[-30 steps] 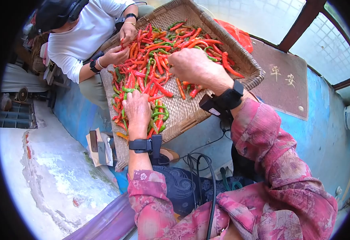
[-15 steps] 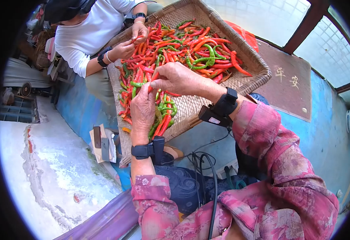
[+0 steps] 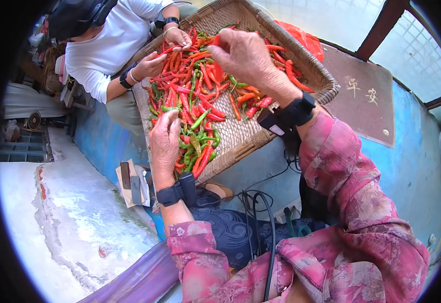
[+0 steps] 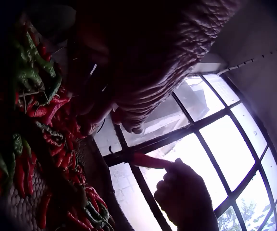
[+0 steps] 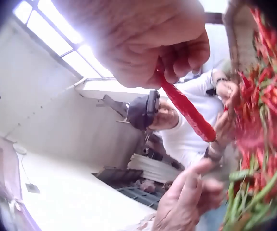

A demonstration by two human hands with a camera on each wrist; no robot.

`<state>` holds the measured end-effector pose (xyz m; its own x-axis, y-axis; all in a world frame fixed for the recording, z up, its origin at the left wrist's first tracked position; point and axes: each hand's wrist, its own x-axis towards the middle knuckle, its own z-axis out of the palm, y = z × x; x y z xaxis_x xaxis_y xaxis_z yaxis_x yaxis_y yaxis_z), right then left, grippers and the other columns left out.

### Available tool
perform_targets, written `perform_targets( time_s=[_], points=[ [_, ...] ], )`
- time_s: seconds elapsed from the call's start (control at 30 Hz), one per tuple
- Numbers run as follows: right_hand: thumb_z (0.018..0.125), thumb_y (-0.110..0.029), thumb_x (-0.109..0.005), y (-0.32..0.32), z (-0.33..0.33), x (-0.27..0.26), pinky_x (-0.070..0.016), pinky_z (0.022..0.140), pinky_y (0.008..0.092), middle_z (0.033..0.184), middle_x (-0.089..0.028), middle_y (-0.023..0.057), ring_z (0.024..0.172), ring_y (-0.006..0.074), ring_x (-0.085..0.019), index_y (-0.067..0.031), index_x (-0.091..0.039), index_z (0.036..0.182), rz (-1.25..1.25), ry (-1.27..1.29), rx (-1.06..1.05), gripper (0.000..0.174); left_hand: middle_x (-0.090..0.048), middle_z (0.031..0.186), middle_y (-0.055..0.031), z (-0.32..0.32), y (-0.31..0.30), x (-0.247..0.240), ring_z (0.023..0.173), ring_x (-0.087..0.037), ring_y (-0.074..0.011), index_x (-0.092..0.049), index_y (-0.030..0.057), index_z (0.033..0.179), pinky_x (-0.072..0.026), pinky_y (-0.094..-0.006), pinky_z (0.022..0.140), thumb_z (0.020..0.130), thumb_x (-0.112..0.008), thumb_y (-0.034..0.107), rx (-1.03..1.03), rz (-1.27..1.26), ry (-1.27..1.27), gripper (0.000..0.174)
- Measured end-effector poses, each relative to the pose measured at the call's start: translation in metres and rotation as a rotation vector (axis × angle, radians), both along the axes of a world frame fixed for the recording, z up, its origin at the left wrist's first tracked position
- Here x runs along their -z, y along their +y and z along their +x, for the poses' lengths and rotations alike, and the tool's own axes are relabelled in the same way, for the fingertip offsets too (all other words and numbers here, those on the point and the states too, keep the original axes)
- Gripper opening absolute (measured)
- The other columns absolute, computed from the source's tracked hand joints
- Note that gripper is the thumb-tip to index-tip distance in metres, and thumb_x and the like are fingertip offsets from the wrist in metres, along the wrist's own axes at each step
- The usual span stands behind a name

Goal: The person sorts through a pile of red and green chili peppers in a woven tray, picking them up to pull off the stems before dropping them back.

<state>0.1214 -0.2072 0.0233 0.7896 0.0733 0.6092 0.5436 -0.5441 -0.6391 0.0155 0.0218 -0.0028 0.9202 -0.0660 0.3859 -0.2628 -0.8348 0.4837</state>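
Observation:
A red chili pepper (image 5: 189,113) hangs from my right hand (image 3: 248,58), pinched by one end between thumb and fingers above the heap. My left hand (image 3: 165,144) is near the tray's left side, its fingers loosely bent and its thumb beside them; no pepper shows in it. In the right wrist view the left hand (image 5: 186,199) lies below the raised pepper, slightly blurred. Red and green chili peppers (image 3: 193,91) are spread over a woven tray (image 3: 240,134). Green ones (image 3: 208,141) gather close to my left hand.
Across the tray a person in a white top (image 3: 97,53) holds a red pepper in both hands. A red plastic bag (image 3: 301,40) lies behind the far rim, beside a brown mat (image 3: 362,96). Black cables (image 3: 256,202) hang below the tray's front edge.
Half a second ago my two hands met at a red pepper over the front of the heap. Since then the right hand has lifted it up and away, and the left has drawn slightly back.

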Motion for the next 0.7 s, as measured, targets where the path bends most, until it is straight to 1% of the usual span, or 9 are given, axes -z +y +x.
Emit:
perform_targets(
  time_s=[0.07, 0.17, 0.33, 0.4, 0.43, 0.47, 0.53, 0.6, 0.7],
  points=[
    [0.079, -0.025, -0.058, -0.014, 0.006, 0.005, -0.0508, 0.061, 0.0462, 0.068, -0.062, 0.0198, 0.069, 0.0358, -0.064, -0.0013, -0.058, 0.077, -0.100, 0.009, 0.078, 0.024, -0.062, 0.091, -0.0152, -0.011, 0.002, -0.005, 0.082, -0.061, -0.0272, -0.060, 0.0043, 0.103, -0.0482, -0.0356, 0.075, 0.082, -0.053, 0.002, -0.046, 0.017, 0.164, 0.022],
    [0.077, -0.023, -0.058, -0.025, 0.009, 0.012, -0.0506, 0.061, 0.0473, 0.068, -0.061, 0.0205, 0.069, 0.0370, -0.063, -0.0016, -0.057, 0.076, -0.234, -0.001, 0.174, 0.021, -0.057, 0.104, -0.0145, -0.023, 0.005, -0.003, 0.099, -0.052, -0.0323, -0.061, 0.0065, 0.102, -0.0402, -0.0393, 0.090, 0.068, -0.047, -0.006, 0.157, 0.206, 0.272, 0.039],
    [0.076, -0.020, -0.058, -0.013, 0.006, 0.016, -0.0502, 0.063, 0.0488, 0.070, -0.062, 0.0196, 0.071, 0.0375, -0.063, -0.0024, -0.056, 0.075, -0.157, -0.015, 0.093, 0.018, -0.060, 0.105, -0.0096, -0.025, 0.003, 0.008, 0.102, -0.054, -0.0276, -0.062, 0.0051, 0.101, -0.0408, -0.0368, 0.091, 0.074, -0.053, 0.001, 0.242, 0.305, 0.359, 0.029],
    [0.076, -0.020, -0.057, -0.005, 0.000, 0.015, -0.0501, 0.064, 0.0493, 0.071, -0.063, 0.0191, 0.071, 0.0378, -0.063, -0.0027, -0.058, 0.076, -0.161, -0.007, -0.004, 0.017, -0.060, 0.094, -0.0135, -0.023, 0.002, 0.007, 0.088, -0.055, -0.0316, -0.061, 0.0046, 0.094, -0.0432, -0.0379, 0.079, 0.079, -0.057, 0.007, 0.188, 0.134, 0.275, 0.016],
    [0.076, -0.019, -0.055, 0.005, -0.007, 0.014, -0.0503, 0.065, 0.0485, 0.071, -0.063, 0.0197, 0.071, 0.0373, -0.063, -0.0028, -0.059, 0.077, -0.239, 0.116, -0.150, 0.016, -0.061, 0.086, -0.0137, -0.019, 0.002, 0.003, 0.079, -0.058, -0.0272, -0.062, 0.0045, 0.093, -0.0447, -0.0358, 0.073, 0.086, -0.058, 0.016, -0.075, 0.012, 0.338, 0.014],
    [0.077, -0.018, -0.054, 0.012, -0.013, 0.013, -0.0506, 0.066, 0.0474, 0.070, -0.062, 0.0199, 0.070, 0.0368, -0.063, -0.0027, -0.060, 0.075, -0.246, 0.178, -0.225, 0.016, -0.063, 0.081, -0.0104, -0.018, 0.002, -0.001, 0.073, -0.060, -0.0192, -0.062, 0.0041, 0.094, -0.0460, -0.0335, 0.069, 0.090, -0.055, 0.022, -0.120, -0.177, 0.338, 0.020],
    [0.080, -0.018, -0.060, 0.026, -0.020, 0.024, -0.0507, 0.065, 0.0414, 0.070, -0.063, 0.0153, 0.069, 0.0318, -0.063, -0.0048, -0.063, 0.086, -0.240, 0.157, -0.390, 0.015, -0.063, 0.080, -0.0052, -0.012, 0.003, 0.002, 0.074, -0.059, -0.0122, -0.063, 0.0030, 0.095, -0.0477, -0.0285, 0.065, 0.092, -0.055, 0.027, -0.081, -0.468, 0.180, 0.025],
    [0.081, -0.017, -0.059, 0.040, -0.029, 0.032, -0.0503, 0.064, 0.0411, 0.070, -0.063, 0.0149, 0.069, 0.0312, -0.064, -0.0044, -0.063, 0.088, -0.158, 0.120, -0.558, 0.015, -0.063, 0.082, -0.0042, -0.016, -0.001, -0.007, 0.074, -0.059, -0.0108, -0.063, 0.0028, 0.096, -0.0484, -0.0265, 0.064, 0.091, -0.055, 0.027, -0.122, -0.655, 0.224, 0.026],
    [0.084, -0.026, -0.060, 0.054, -0.043, 0.033, -0.0491, 0.066, 0.0403, 0.075, -0.063, 0.0191, 0.073, 0.0319, -0.064, 0.0005, -0.063, 0.093, -0.184, 0.296, -0.707, 0.028, -0.063, 0.084, -0.0032, -0.015, -0.005, -0.004, 0.074, -0.058, -0.0086, -0.063, 0.0024, 0.098, -0.0493, -0.0231, 0.062, 0.091, -0.057, 0.027, -0.114, -0.959, 0.263, 0.026]
  ],
)
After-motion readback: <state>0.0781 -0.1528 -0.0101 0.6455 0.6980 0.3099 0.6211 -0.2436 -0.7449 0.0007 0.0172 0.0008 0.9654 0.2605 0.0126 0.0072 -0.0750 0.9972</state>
